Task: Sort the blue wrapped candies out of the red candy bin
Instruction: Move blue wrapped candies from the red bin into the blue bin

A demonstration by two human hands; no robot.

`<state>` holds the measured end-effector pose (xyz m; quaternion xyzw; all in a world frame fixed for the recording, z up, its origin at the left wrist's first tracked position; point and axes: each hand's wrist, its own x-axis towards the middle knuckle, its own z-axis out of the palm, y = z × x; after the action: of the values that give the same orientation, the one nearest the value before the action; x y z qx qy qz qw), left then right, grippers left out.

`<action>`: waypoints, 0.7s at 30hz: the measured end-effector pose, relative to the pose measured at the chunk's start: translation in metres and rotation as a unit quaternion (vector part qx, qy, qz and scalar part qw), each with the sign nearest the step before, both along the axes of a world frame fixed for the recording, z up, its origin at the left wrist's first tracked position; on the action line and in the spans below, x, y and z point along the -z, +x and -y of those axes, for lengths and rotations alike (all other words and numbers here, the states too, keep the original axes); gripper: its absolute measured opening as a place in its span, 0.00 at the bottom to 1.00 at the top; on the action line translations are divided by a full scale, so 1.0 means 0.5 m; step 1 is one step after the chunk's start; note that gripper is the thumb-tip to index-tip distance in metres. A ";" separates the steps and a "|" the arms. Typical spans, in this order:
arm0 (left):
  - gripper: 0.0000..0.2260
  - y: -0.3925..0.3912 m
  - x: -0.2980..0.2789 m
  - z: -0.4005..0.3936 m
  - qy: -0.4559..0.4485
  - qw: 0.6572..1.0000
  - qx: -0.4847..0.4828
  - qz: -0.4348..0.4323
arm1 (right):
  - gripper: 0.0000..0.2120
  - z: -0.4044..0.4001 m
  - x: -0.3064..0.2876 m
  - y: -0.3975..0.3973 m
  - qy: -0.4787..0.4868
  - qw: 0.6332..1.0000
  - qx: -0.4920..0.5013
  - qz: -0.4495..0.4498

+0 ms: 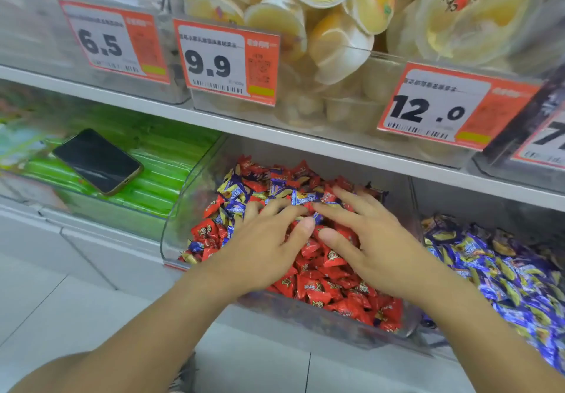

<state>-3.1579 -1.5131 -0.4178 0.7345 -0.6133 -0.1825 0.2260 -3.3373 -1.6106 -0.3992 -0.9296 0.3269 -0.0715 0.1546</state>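
While both hands lie flat with fingers spread, gripping nothing, the left hand (263,249) and right hand (376,239) rake the red candy bin (183,209) to expose blue wrapped candies (241,194) heaped at its back.

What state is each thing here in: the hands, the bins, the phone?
Left hand: spread flat on the candies, gripping nothing.
Right hand: spread flat beside it, gripping nothing.
Red bin: full, blue candies mixed in at the back and left.
Blue bin: heaped with blue candies.
Phone: screen dark, lying on the green packs.
Jelly cups: sealed, piled.
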 end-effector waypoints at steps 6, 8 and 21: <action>0.13 0.017 -0.003 0.034 -0.024 0.997 -0.003 0.067 | 0.22 -0.007 0.025 -0.001 -0.011 1.000 0.013 0.022; 0.10 0.029 -0.008 0.050 -0.032 0.997 -0.003 0.071 | 0.21 -0.007 0.016 -0.005 -0.008 1.000 0.011 0.016; 0.13 0.057 -0.021 0.057 -0.126 0.989 -0.061 0.037 | 0.28 0.004 -0.012 -0.028 0.008 0.984 0.048 0.172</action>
<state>-3.1294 -1.5415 -0.4075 0.7422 -0.5936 -0.0624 0.3049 -3.3513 -1.6124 -0.3933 -0.8856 0.3400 -0.2350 0.2120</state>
